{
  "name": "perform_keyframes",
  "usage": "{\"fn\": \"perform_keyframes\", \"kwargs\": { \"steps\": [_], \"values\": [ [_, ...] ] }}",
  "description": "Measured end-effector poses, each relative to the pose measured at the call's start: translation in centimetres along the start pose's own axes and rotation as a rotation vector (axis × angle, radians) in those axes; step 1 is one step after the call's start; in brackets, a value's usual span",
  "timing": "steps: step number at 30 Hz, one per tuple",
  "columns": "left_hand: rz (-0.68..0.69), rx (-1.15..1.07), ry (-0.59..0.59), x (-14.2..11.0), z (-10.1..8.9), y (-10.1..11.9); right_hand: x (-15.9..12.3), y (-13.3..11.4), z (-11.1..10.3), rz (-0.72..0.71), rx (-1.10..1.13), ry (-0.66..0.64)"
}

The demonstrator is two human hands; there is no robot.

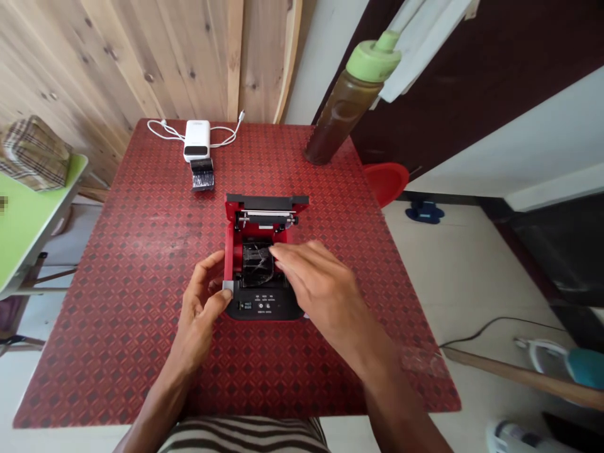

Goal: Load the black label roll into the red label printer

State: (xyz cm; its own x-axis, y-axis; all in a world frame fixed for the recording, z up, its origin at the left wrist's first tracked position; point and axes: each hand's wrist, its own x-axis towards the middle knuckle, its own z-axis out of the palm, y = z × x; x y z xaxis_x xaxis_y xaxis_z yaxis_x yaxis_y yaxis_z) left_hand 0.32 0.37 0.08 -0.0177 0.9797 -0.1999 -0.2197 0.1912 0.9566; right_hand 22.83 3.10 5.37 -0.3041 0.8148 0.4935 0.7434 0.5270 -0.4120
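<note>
A small red and black label printer [265,311] stands on the table in front of me, its lid [267,202] raised. Inside its bay lies a shiny, wrinkled black roll or packet [256,264]; I cannot tell exactly which. My left hand [201,308] grips the printer's left side, thumb on the grey front corner and fingers curled round the wall. From the right, my right hand [321,277] reaches over the bay, its fingers pinched together at the right edge of the black roll. The fingertips' contact is partly hidden.
Toward the back left of the red patterned table [141,302] are a white power bank [197,138] with a cable and a crumpled black strip [202,176]. A brown bottle with a green lid [346,94] stands back right. A green table [28,233] is at left.
</note>
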Motion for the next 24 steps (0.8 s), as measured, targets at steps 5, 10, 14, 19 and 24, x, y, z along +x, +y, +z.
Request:
{"fn": "perform_keyframes", "kwargs": {
  "steps": [5,10,14,19,24],
  "values": [
    [0.000,-0.012,-0.044,0.2,-0.2,-0.2,5.3,0.1,2.5,0.059,-0.094,-0.527],
    [-0.030,-0.018,-0.035,0.1,-0.1,0.1,7.8,-0.9,3.5,0.120,-0.290,-0.750],
    [-0.032,-0.018,-0.021,0.1,0.1,0.3,8.7,-1.7,4.1,0.103,-0.373,-0.782],
    [-0.063,-0.020,-0.021,0.1,0.2,0.5,9.2,-2.1,4.7,0.105,-0.392,-0.795],
    [-0.091,-0.007,-0.013,0.0,0.2,0.7,8.9,-2.4,3.9,0.116,-0.402,-0.807]
  ]
}}
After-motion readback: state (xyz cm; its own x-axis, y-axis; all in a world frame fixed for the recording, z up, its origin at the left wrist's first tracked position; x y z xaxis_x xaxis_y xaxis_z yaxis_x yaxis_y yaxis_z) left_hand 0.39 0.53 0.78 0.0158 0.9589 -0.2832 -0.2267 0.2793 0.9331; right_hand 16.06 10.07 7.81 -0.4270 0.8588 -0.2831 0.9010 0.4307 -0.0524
